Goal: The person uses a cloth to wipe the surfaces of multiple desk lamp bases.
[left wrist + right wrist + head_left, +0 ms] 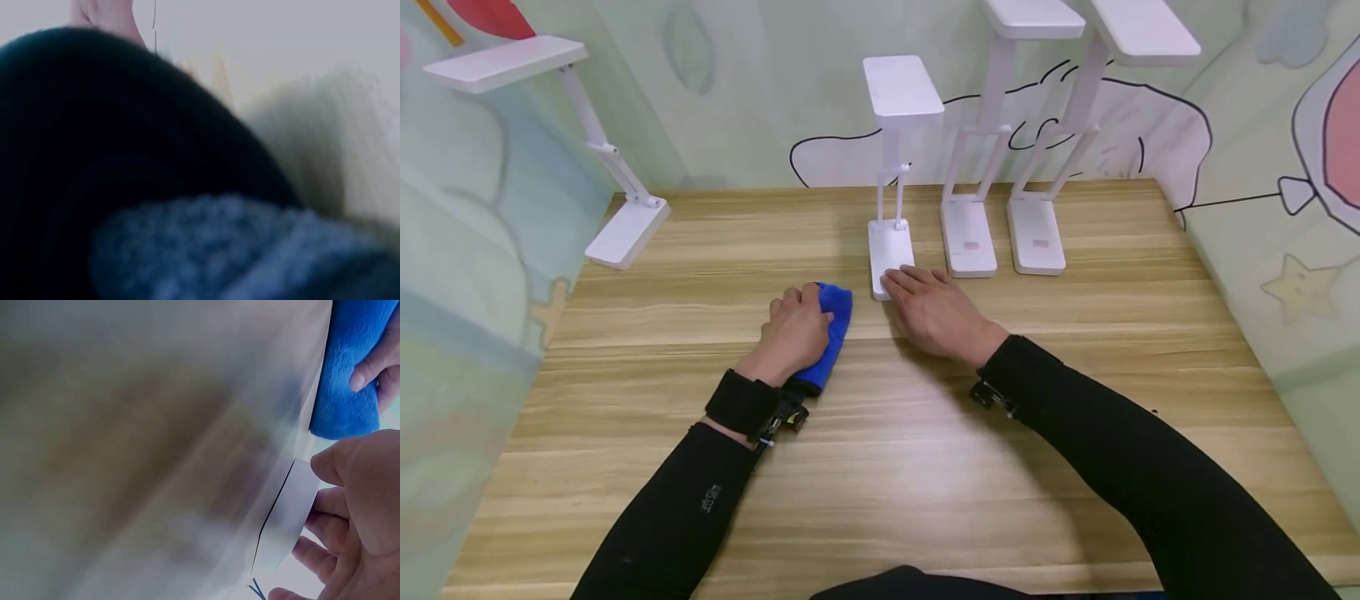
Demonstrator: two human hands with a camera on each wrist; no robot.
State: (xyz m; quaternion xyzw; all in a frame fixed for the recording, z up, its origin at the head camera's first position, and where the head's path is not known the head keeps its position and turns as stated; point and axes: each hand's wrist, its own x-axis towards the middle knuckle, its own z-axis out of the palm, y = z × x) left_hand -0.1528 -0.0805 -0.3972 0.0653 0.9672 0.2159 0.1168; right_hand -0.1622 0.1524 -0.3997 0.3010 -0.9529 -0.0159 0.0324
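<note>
The central white lamp (892,150) is shown upright on the bench (895,467), its panel raised above two thin legs and its base directed toward the viewer. The near end of this base is touched by the right hand (936,312), the fingers being spread over it, as is also seen from the right wrist. A folded blue cloth (835,342) is gripped between the thumb and bent fingers of the left hand (793,329); it is held at the bench surface, just to the left of the lamp base and apart from it. To the right, two white lamps (967,237) (1036,237) are placed side by side, a small reddish label being borne on each base. A further white lamp (604,150) is set at the far left corner. The left wrist view is largely blurred and filled by a dark shape and fuzzy bluish material
</note>
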